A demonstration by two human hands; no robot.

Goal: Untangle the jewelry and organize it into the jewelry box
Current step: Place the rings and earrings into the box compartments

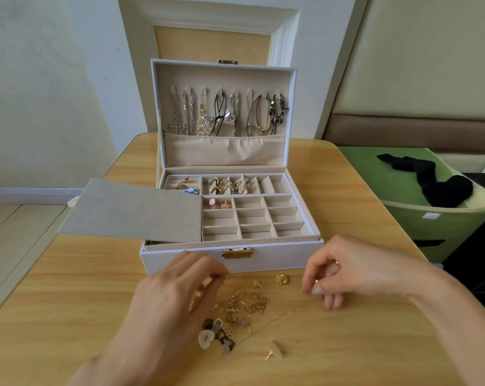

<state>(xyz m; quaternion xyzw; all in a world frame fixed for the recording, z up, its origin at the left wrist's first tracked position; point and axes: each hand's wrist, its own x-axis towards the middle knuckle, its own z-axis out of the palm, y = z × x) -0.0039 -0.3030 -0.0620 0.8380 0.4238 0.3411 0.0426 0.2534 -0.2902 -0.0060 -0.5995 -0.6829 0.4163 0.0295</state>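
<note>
An open white jewelry box [263,260] stands on the wooden table [68,288]. Necklaces [224,115] hang in its lid; rings and pink earrings [218,204] lie in the tray compartments. In front of the box lies a tangled pile of gold jewelry [244,305]. My left hand [174,296] hovers over the pile's left side and pinches a small gold piece at its fingertips. My right hand [344,270], to the right of the pile, pinches a thin gold chain that runs down-left across the table. A white heart earring [206,339] and a stud earring [274,352] lie nearer to me.
A grey earring card [132,210] lies tilted over the box's left side. A small gold charm [282,279] sits by the box front. A green basket [430,218] with black cloth stands right of the table. A wall and door frame are behind.
</note>
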